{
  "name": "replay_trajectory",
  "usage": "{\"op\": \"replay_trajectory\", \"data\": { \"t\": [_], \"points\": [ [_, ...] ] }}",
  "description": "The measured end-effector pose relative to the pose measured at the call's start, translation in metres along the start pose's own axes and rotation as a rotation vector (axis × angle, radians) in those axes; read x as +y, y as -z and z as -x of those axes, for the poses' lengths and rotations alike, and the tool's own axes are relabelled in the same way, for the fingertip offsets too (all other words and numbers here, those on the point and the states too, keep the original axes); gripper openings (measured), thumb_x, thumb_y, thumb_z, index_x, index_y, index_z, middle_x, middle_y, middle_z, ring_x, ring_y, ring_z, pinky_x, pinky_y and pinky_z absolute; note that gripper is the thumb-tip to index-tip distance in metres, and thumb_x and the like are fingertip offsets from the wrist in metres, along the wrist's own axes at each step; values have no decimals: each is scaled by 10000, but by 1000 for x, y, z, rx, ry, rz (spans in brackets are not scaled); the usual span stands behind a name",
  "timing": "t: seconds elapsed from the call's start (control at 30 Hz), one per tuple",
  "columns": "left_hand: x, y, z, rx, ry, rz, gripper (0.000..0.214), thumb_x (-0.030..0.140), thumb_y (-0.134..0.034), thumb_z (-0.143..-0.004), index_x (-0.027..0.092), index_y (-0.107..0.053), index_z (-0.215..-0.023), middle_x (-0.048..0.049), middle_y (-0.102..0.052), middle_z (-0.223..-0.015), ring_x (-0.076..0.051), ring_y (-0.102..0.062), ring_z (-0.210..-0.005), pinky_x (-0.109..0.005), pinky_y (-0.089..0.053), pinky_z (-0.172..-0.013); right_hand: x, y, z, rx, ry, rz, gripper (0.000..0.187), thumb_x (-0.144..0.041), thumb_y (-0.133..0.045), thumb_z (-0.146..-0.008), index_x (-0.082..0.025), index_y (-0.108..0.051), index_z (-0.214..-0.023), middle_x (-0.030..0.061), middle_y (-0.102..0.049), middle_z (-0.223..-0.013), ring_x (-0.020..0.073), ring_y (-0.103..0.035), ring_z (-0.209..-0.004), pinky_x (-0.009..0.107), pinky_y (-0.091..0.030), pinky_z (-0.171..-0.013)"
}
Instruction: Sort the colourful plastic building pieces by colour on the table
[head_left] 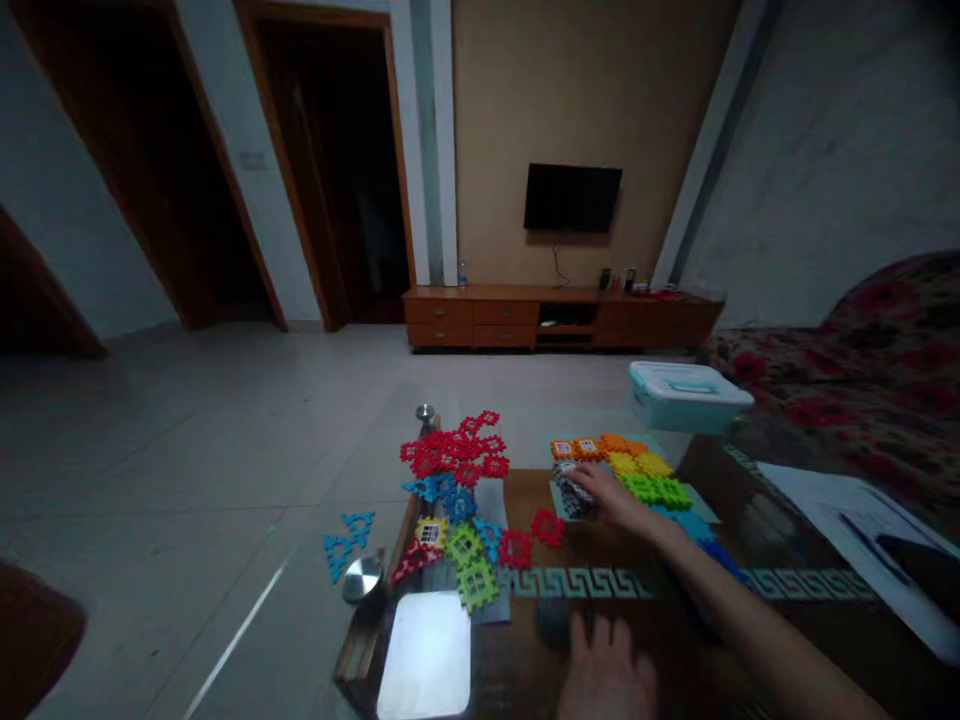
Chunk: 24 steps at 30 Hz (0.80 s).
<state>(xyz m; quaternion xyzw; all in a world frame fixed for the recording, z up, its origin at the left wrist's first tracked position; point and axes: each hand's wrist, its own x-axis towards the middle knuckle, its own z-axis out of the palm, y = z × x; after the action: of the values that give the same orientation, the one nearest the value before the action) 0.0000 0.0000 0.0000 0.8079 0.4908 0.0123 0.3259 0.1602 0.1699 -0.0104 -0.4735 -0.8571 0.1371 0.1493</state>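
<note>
My right hand (607,492) reaches across the glass-topped table with its fingers closed over a black-and-white speckled thing (571,498), too blurred to name. Behind and beside that hand run interlocking plastic pieces sorted by colour: orange tiles (586,447), yellow tiles (639,463), green tiles (657,490) and blue tiles (694,525), the last partly behind my forearm. Lower down, my left hand (609,668) lies over the near table with its fingers spread and holds nothing. Close to its fingertips is a dark round object (553,622).
Red tiles (454,450) form a heap at the far left, with mixed blue and light green tiles (476,583) nearer. A white rectangular panel (426,655) is at the left edge. A teal lidded box (688,395) stands far right; papers (847,530) lie to the right.
</note>
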Motion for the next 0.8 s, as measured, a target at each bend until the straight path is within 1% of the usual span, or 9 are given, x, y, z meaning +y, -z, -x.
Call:
{"op": "replay_trajectory", "data": {
  "t": [0.17,0.2,0.27,0.33,0.4,0.47,0.57,0.67,0.8],
  "points": [
    [-2,-16,0,52,-40,-48,334,215,-399,-946,168,-686,-1109,-142,-608,-1267,-307,-469,-1263,-588,-293,-1103,5,-2,13,67,-282,73,666,-111,-660,-679,-155,-524,-1329,160,-556,-1270,300,-515,-1180,407,-381,-1016],
    [-2,-18,-1,65,-53,-64,328,214,-404,-941,173,-690,-1095,-138,-617,-1243,-304,-476,-1244,-578,-297,-1096,5,-3,16,67,-336,92,623,-151,-672,-703,-146,-537,-1311,165,-571,-1238,305,-531,-1156,404,-392,-999],
    [-4,-20,-2,99,-63,-95,317,208,-413,-928,183,-701,-1057,-128,-628,-1203,-297,-487,-1208,-552,-320,-1070,3,-6,21,57,-399,114,527,-195,-671,-738,-142,-574,-1253,164,-596,-1185,307,-556,-1118,393,-409,-966],
    [-4,-21,-2,114,-57,-131,311,191,-419,-916,184,-707,-1034,-125,-634,-1179,-289,-504,-1166,-535,-349,-1038,1,-10,23,48,-410,118,437,-189,-652,-754,-150,-605,-1187,152,-614,-1152,297,-571,-1095,377,-417,-942],
    [-5,-22,-2,122,-62,-174,311,165,-422,-910,180,-706,-1036,-124,-641,-1158,-278,-527,-1119,-534,-380,-1012,-2,-14,24,54,-403,110,394,-160,-624,-757,-158,-613,-1151,138,-626,-1142,280,-581,-1081,362,-419,-932],
    [-5,-23,-1,127,-86,-209,306,157,-426,-912,177,-705,-1036,-122,-648,-1142,-273,-543,-1092,-541,-400,-997,-4,-16,24,73,-403,100,424,-123,-607,-740,-157,-600,-1163,132,-630,-1156,268,-584,-1083,350,-419,-926],
    [-8,-28,-2,144,-108,-225,285,183,-438,-919,188,-709,-1009,-114,-654,-1145,-277,-541,-1105,-538,-397,-1001,-5,-19,22,98,-413,87,474,-84,-590,-719,-139,-576,-1190,142,-625,-1188,264,-578,-1111,335,-419,-930],
    [-10,-30,-2,145,-104,-210,289,198,-433,-925,192,-702,-1030,-118,-642,-1182,-284,-527,-1133,-542,-376,-1015,-5,-21,21,113,-426,91,466,-70,-570,-727,-127,-569,-1189,155,-620,-1198,265,-573,-1126,329,-418,-939],
    [-9,-30,-2,110,-103,-206,294,184,-426,-927,176,-694,-1048,-135,-628,-1213,-288,-534,-1136,-565,-374,-1019,-6,-25,20,139,-415,96,453,-73,-556,-750,-114,-559,-1202,165,-619,-1195,266,-574,-1124,329,-418,-946]
  ]
}}
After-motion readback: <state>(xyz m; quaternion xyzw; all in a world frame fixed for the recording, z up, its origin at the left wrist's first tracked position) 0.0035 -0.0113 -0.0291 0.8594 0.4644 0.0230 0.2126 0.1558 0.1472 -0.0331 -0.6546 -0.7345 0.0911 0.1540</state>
